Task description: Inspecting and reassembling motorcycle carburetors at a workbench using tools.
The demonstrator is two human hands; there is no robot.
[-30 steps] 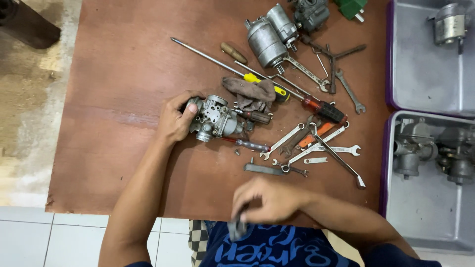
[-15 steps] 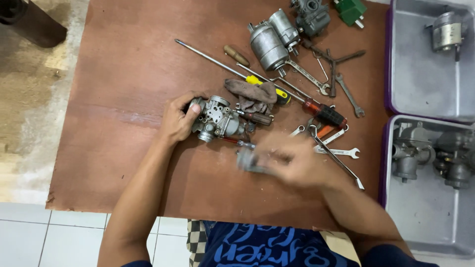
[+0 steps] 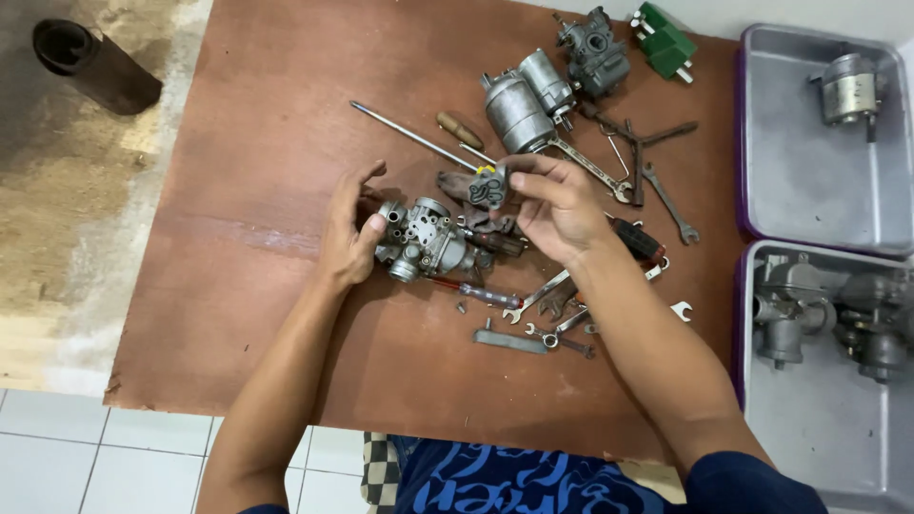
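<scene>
Carburetor [image 3: 424, 238] sat steadied by left hand [image 3: 350, 228]; right hand [image 3: 557, 205] pinched a small cover piece [image 3: 493, 186] at its 2 o'clock (not fitted yet).

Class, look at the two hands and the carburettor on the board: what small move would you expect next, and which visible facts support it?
Probably the right hand lowers the small grey part pinched in its fingertips onto the carburettor. The part hangs just above and to the right of it, and the left hand braces the body against the wooden board, as if steadying it.

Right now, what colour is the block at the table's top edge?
Green; the block shows best in the head view.
</scene>
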